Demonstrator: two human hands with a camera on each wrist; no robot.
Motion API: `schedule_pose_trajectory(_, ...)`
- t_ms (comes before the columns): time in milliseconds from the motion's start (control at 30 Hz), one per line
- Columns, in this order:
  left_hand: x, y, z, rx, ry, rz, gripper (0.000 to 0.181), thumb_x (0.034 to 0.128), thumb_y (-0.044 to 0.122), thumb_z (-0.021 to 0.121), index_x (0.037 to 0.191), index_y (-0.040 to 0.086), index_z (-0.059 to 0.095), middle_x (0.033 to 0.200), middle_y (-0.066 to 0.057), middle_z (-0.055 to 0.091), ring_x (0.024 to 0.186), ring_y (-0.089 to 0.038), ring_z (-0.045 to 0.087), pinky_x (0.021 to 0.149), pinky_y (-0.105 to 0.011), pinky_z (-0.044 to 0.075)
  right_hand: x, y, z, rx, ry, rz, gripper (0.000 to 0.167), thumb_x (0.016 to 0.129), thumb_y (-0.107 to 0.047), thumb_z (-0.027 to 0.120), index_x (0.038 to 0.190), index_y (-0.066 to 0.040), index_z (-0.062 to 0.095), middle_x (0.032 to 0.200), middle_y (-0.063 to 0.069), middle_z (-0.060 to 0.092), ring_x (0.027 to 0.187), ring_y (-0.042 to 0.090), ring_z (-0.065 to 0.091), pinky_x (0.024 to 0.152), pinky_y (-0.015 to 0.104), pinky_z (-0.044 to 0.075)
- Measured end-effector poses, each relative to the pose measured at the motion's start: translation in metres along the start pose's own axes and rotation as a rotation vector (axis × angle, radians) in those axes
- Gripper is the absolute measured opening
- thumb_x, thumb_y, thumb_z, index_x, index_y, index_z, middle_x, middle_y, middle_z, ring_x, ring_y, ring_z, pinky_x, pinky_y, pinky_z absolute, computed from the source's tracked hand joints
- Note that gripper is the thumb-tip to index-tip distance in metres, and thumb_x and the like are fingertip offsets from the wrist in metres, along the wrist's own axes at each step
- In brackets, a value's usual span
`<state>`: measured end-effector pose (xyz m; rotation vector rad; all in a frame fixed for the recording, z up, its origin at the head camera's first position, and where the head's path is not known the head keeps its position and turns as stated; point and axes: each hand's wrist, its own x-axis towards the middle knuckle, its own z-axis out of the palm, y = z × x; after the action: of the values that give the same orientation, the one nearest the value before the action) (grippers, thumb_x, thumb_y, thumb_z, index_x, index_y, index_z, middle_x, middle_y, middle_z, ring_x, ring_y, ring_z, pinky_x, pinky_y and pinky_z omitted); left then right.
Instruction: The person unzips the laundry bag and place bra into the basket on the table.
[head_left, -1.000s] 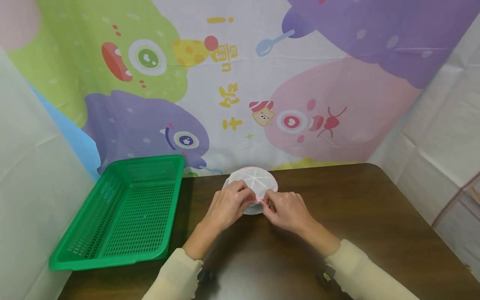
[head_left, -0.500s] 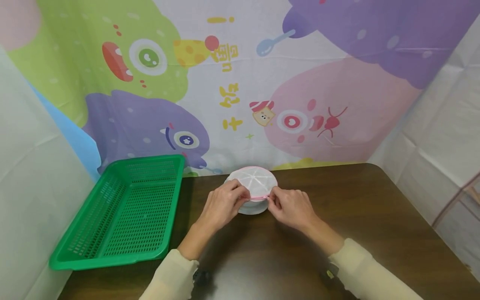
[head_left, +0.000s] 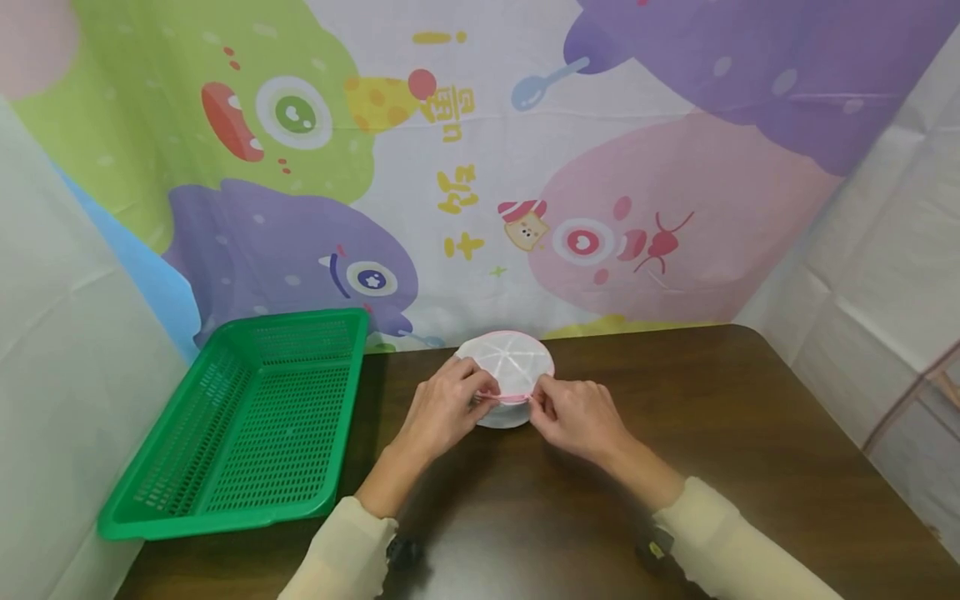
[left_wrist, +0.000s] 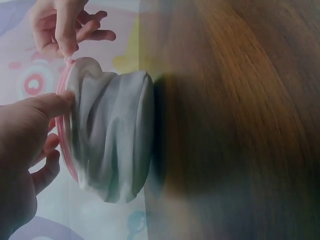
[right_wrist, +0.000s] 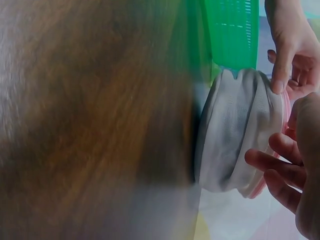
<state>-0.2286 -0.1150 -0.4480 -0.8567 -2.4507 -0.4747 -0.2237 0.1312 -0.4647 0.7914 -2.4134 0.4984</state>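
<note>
A round mesh laundry bag (head_left: 513, 357) in whitish grey stands upright on the table, its top panel edged by a pink zipper (head_left: 513, 398). My left hand (head_left: 448, 406) pinches the zipper edge at the front left, thumb on the mesh side. At the front right, my right hand (head_left: 579, 417) pinches what looks like the zipper pull (left_wrist: 68, 59) between thumb and finger. In the left wrist view the bag's soft wall (left_wrist: 117, 130) sags in folds. The right hand's other fingers lie beside the wall in the right wrist view. Fingertips partly hide the zipper.
A green perforated plastic basket (head_left: 277, 417) stands on the left of the brown wooden table (head_left: 712, 417). A cartoon-printed cloth (head_left: 480, 300) hangs behind the table's back edge, and pale cloth walls (head_left: 862, 275) close off both sides.
The hands have moved apart along the front zipper, uncovering a pink stretch between them. Over the last half second the right hand has shifted slightly back left. The bag has stayed in place.
</note>
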Motion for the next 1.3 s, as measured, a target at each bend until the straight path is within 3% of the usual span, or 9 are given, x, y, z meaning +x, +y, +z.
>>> schedule_pose_trajectory(200, 0.002, 0.005, 0.003, 0.030, -0.038, 0.012, 0.023, 0.0865, 0.026, 0.100, 0.101, 0.023, 0.082, 0.097, 0.002, 0.072, 0.094, -0.019, 0.066, 0.071, -0.039, 0.066, 0.002, -0.008, 0.001, 0.003, -0.008, -0.028, 0.014, 0.091, -0.016, 0.082, 0.086, -0.016, 0.069, 0.060, -0.010, 0.061, 0.051, 0.002, 0.047, 0.049, 0.025, 0.039)
schedule_pose_trajectory(400, 0.002, 0.010, 0.006, 0.080, -0.001, 0.024, 0.020, 0.0887, 0.030, 0.099, 0.100, 0.025, 0.083, 0.095, 0.005, 0.072, 0.093, -0.018, 0.067, 0.060, -0.038, 0.062, 0.006, -0.012, 0.002, 0.004, 0.012, -0.055, 0.013, 0.091, -0.016, 0.081, 0.086, -0.016, 0.068, 0.062, -0.010, 0.062, 0.050, 0.002, 0.047, 0.048, 0.024, 0.039)
schedule_pose_trajectory(567, 0.004, 0.011, 0.007, 0.105, 0.010, 0.026, 0.017, 0.0897, 0.031, 0.098, 0.099, 0.026, 0.084, 0.095, 0.006, 0.072, 0.093, -0.016, 0.066, 0.061, -0.036, 0.062, 0.006, -0.012, 0.003, -0.004, 0.022, -0.063, 0.013, 0.090, -0.016, 0.080, 0.086, -0.016, 0.068, 0.061, -0.010, 0.062, 0.050, 0.002, 0.046, 0.048, 0.024, 0.038)
schedule_pose_trajectory(800, 0.003, 0.013, 0.009, 0.087, -0.017, 0.017, 0.016, 0.0912, 0.028, 0.097, 0.100, 0.024, 0.084, 0.096, 0.005, 0.074, 0.094, -0.017, 0.067, 0.064, -0.036, 0.064, 0.004, -0.012, 0.004, 0.009, 0.035, -0.070, 0.014, 0.089, -0.014, 0.080, 0.085, -0.016, 0.067, 0.060, -0.010, 0.060, 0.051, 0.001, 0.045, 0.049, 0.023, 0.038)
schedule_pose_trajectory(1300, 0.002, 0.012, 0.010, 0.061, 0.011, 0.065, 0.015, 0.0923, 0.031, 0.095, 0.096, 0.025, 0.082, 0.095, 0.006, 0.073, 0.092, -0.015, 0.065, 0.064, -0.032, 0.061, 0.003, -0.011, 0.002, 0.027, 0.058, -0.094, 0.014, 0.084, -0.013, 0.078, 0.081, -0.017, 0.065, 0.059, -0.012, 0.058, 0.052, -0.004, 0.038, 0.049, 0.020, 0.034)
